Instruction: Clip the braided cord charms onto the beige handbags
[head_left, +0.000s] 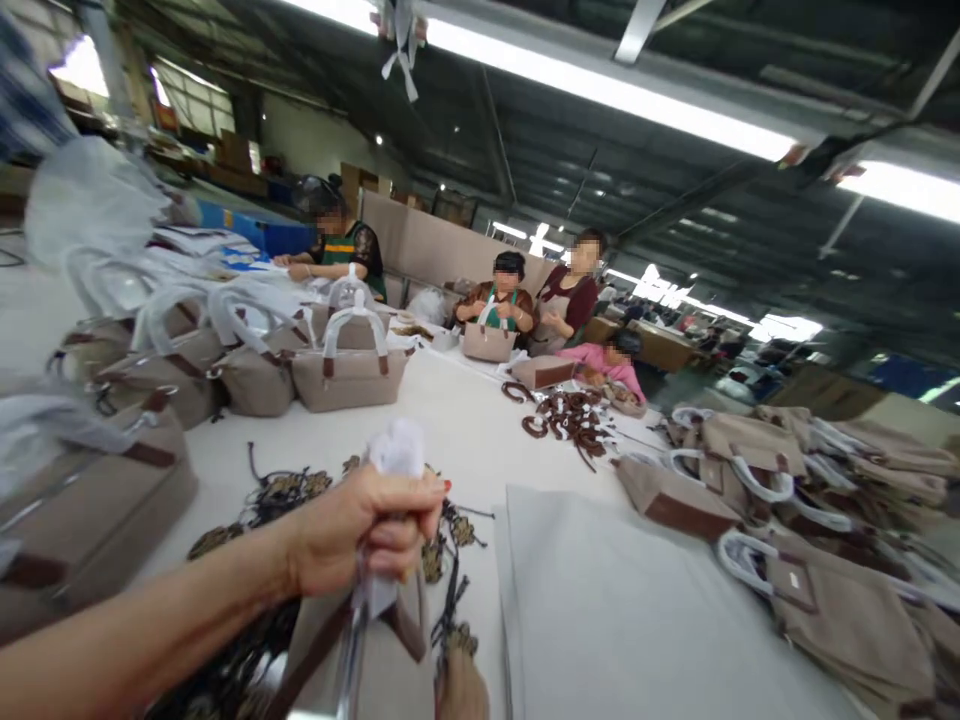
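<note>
My left hand (379, 525) is closed around the white-wrapped handles (397, 450) of a taupe handbag (394, 665) with brown trim. The bag hangs or stands below that fist; its lower part runs out of the picture. At the bag's right side, my right hand (463, 688) shows only in part, blurred, and its fingers cannot be made out. Black cords with bronze-coloured flower-like charms (281, 490) lie around and behind the bag on the white table (457, 420).
Finished-looking bags with wrapped handles (349, 370) stand at left. A pile of flatter bags (840, 600) lies at right, beside a pale grey sheet (637, 600). Brown straps (574, 415) are heaped farther back. Several co-workers, one in a pink top (592, 360), are at the far side.
</note>
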